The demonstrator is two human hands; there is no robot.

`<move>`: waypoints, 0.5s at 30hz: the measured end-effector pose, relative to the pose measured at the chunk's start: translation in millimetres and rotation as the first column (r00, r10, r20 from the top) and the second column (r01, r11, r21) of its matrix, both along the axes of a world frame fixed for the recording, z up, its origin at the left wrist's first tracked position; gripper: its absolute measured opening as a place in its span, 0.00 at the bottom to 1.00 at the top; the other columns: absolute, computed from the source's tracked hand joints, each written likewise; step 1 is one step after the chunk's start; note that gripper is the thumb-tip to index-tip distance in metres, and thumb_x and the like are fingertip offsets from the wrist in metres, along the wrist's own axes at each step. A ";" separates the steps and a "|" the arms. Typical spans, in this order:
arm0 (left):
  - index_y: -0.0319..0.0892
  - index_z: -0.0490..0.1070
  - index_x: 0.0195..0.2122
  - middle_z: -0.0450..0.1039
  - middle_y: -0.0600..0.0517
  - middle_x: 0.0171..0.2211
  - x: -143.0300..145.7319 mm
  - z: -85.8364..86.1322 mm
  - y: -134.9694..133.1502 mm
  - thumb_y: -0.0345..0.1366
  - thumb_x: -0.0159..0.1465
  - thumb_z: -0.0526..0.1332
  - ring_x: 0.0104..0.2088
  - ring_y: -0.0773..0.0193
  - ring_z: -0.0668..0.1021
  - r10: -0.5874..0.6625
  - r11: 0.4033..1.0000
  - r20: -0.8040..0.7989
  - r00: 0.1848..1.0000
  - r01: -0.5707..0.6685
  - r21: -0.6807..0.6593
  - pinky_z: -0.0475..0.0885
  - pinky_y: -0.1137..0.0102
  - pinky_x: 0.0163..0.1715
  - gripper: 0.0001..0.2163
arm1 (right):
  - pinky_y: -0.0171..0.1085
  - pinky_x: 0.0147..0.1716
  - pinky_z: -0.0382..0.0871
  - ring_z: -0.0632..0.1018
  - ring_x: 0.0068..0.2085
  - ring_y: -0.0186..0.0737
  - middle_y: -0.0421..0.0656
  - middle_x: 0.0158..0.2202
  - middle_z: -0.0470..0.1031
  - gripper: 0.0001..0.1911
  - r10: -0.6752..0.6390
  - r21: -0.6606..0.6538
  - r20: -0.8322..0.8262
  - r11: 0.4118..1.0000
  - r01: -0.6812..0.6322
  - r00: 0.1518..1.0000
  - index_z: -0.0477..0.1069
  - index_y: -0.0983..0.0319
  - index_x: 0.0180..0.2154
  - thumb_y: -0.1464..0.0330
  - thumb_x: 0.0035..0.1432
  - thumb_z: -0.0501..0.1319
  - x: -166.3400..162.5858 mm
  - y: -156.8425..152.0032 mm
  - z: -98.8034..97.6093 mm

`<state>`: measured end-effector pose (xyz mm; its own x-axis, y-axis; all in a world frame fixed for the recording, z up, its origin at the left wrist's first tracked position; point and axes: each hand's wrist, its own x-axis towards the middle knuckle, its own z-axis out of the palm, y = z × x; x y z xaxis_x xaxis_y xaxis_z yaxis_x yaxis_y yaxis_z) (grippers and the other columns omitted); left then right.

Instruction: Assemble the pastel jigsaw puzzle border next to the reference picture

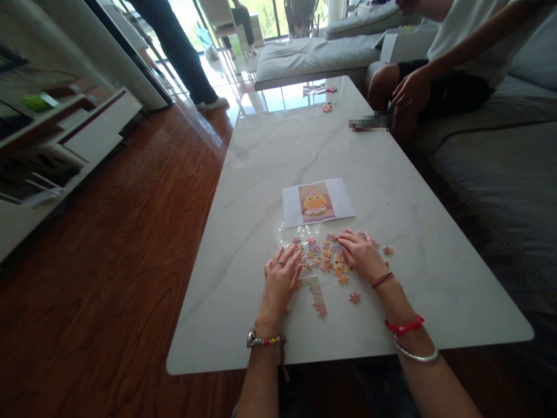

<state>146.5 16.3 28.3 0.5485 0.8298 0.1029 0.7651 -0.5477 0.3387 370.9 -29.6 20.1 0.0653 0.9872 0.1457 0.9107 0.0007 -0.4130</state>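
Several small pastel puzzle pieces (325,255) lie scattered on a white marble table (304,145). My left hand (282,278) rests flat at the left edge of the pile, fingers stretched out. My right hand (359,252) lies over the pile's right side, fingers curled down onto pieces. A joined strip of pieces (317,296) sits just below the pile between my wrists. One loose piece (354,298) lies near my right wrist. A reference sheet (317,201) with a yellow cartoon picture lies just beyond the pile.
Another person sits on the grey sofa (491,151) at the far right, a hand (411,90) near the table. Stray pieces (327,107) lie at the table's far end. Someone's legs (183,52) stand on the wood floor. A low shelf unit (65,133) is at left.
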 end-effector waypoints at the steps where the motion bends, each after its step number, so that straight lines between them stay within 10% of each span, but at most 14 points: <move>1: 0.49 0.61 0.52 0.61 0.49 0.55 0.4 -0.1 -0.2 0.38 0.62 0.49 0.57 0.56 0.58 -0.001 1.000 -0.002 1.000 0.001 -0.004 0.57 0.59 0.50 0.16 | 0.58 0.51 0.48 0.63 0.55 0.45 0.46 0.48 0.70 0.15 -0.004 0.001 0.002 1.000 0.004 1.000 0.69 0.57 0.43 0.70 0.57 0.48 0.8 -0.3 0.4; 15: 0.52 0.58 0.54 0.57 0.48 0.57 0.9 -4.0 -2.9 0.38 0.63 0.48 0.58 0.57 0.58 -0.037 0.997 -0.081 0.996 0.031 -0.070 0.52 0.52 0.54 0.17 | 0.57 0.51 0.49 0.63 0.54 0.46 0.44 0.48 0.70 0.14 0.059 0.035 -0.030 0.998 -0.058 0.998 0.69 0.56 0.42 0.69 0.57 0.49 -6.1 1.4 -3.9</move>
<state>147.4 13.5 24.3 0.5809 0.8140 0.0001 0.7731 -0.5517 0.3130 364.8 -28.2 16.3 0.0124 0.9839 0.1780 0.8954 0.0683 -0.4400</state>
